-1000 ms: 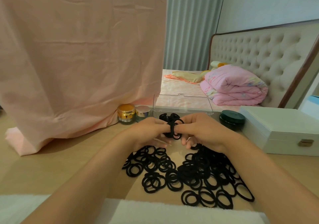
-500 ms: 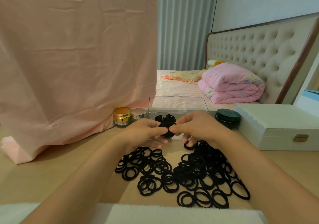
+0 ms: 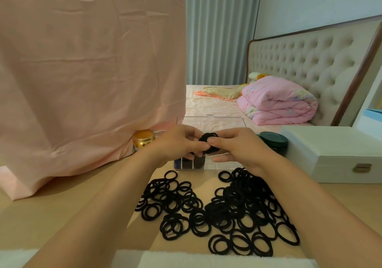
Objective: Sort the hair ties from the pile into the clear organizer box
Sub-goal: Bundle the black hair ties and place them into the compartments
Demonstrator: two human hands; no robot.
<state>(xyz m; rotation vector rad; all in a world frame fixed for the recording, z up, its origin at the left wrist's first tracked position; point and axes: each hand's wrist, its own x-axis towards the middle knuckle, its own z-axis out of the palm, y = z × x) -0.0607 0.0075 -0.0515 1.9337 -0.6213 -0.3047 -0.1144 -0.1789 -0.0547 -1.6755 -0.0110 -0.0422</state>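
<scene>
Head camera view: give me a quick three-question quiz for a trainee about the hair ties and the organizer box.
1. True or false: the left hand and right hand both pinch one bundle of black hair ties near the clear organizer box.
2. Which of the box's compartments already look dark with ties? A. the left ones B. the right ones C. none
3. What stands between the box and the white case?
Key: 1 true. 2 A, the left compartments. 3 the dark green jar.
</scene>
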